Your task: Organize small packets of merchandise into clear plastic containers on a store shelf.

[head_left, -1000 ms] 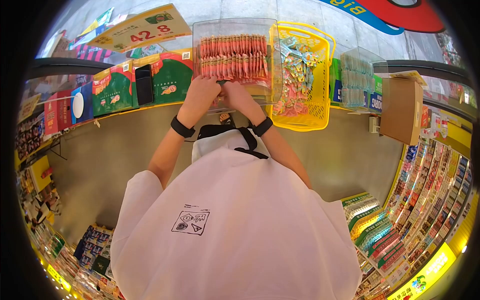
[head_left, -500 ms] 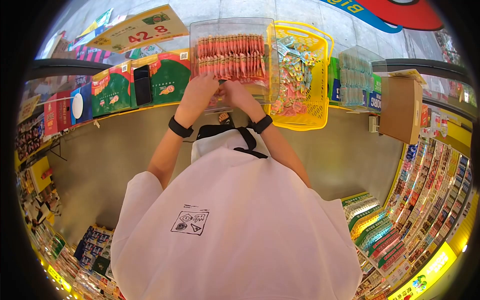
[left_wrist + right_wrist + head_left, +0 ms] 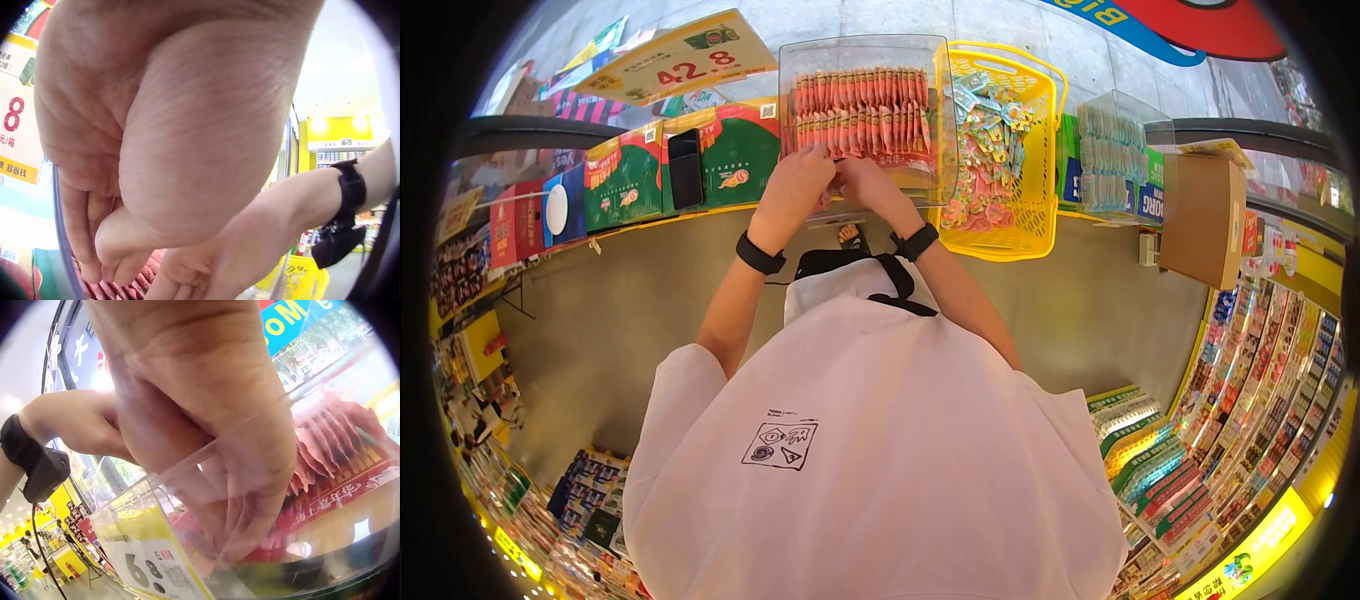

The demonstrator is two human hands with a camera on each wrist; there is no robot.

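Both hands reach over the near side of a clear plastic bin (image 3: 951, 120). Two neat rows of slim red snack packets (image 3: 862, 95) stand inside it, just beyond the fingers. My left hand (image 3: 797, 190) points its fingers down at the packets, thumb bent in beside them in the left wrist view. Close against it is my right hand (image 3: 870, 188), its bent fingers low behind the bin's front wall in the right wrist view, near a red printed band (image 3: 331, 500). The fingertips are largely hidden, and I cannot tell whether they pinch a packet.
A yellow basket (image 3: 1040, 243) of loose blue and pink packets (image 3: 990, 140) adjoins the bin's right side. Left are green boxes (image 3: 625, 180), a black phone (image 3: 686, 170) and a large price sign (image 3: 680, 60). A smaller price tag (image 3: 147, 569) fronts the bin.
The hands have come slightly closer together, and the dark gap between their fingers has narrowed. The bin's rows look the same; the view has shifted a little.
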